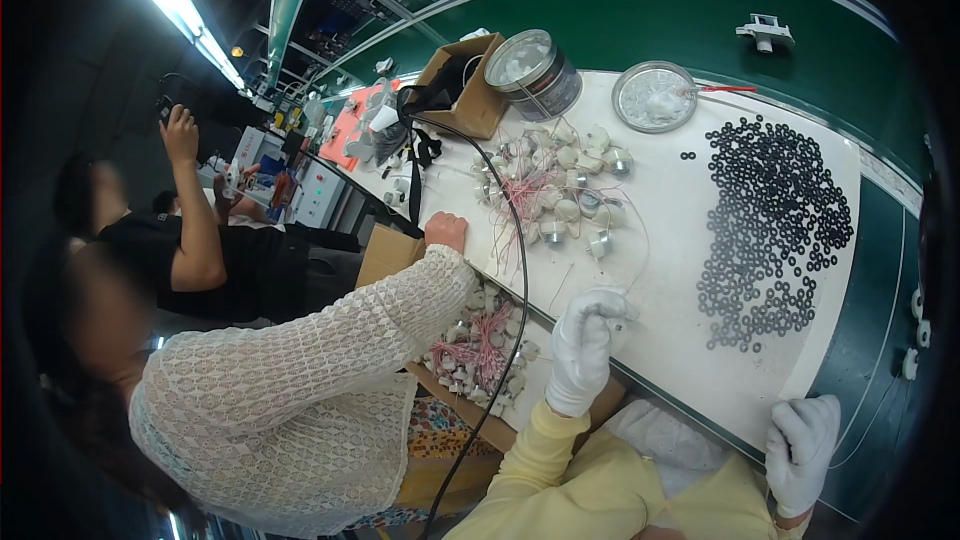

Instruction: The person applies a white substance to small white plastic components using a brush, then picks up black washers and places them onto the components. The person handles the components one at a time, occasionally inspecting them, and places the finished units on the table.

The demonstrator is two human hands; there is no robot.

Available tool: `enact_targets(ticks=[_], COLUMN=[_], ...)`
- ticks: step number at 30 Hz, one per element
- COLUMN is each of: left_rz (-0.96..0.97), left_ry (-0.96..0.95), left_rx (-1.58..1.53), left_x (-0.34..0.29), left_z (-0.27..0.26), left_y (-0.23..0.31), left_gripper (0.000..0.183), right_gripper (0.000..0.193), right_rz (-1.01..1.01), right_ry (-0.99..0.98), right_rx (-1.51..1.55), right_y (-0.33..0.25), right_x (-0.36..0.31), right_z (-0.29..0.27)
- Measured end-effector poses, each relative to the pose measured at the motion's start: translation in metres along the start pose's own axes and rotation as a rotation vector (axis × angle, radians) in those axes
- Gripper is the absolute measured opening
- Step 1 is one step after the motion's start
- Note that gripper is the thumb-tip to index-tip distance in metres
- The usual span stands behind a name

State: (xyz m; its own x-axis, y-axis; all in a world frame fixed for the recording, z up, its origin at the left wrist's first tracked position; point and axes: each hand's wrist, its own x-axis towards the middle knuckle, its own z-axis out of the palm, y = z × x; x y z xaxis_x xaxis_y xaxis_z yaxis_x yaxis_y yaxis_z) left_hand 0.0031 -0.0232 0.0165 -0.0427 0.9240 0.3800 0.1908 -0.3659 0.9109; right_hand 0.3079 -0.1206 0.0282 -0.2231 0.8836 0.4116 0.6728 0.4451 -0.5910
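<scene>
My left hand (583, 348), in a white glove, is over the near edge of the white tabletop. Its fingers are bent together, with a tiny greyish thing at their tips that is too small to name. Gloved in white too, my right hand (803, 445) is at the table's right front corner with its fingers curled in. What it holds, if anything, is hidden. Many small black rings (775, 200) lie spread between and beyond my hands. Left of them is a heap of small white and metal round parts (565, 190) with pink and white wires (530, 195).
A round clear dish (655, 97) with a red stick (728, 89), a metal tin (535, 75) and a cardboard box (465, 90) stand at the back. A black cable (521, 270) crosses the left side. Beside me, a person in a knitted white top (290, 370) rests a fist on the table edge.
</scene>
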Motion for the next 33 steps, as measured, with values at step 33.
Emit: enact_targets(ticks=[33], left_rz=[0.036], left_ry=[0.027], left_rx=[-0.02], left_x=[-0.0029], left_z=[0.003], left_y=[0.0007], left_gripper=[0.034], right_gripper=[0.034], right_rz=[-0.025], right_ry=[-0.006], right_rx=[0.0], right_y=[0.0016], right_x=[-0.0007], right_z=[-0.0016])
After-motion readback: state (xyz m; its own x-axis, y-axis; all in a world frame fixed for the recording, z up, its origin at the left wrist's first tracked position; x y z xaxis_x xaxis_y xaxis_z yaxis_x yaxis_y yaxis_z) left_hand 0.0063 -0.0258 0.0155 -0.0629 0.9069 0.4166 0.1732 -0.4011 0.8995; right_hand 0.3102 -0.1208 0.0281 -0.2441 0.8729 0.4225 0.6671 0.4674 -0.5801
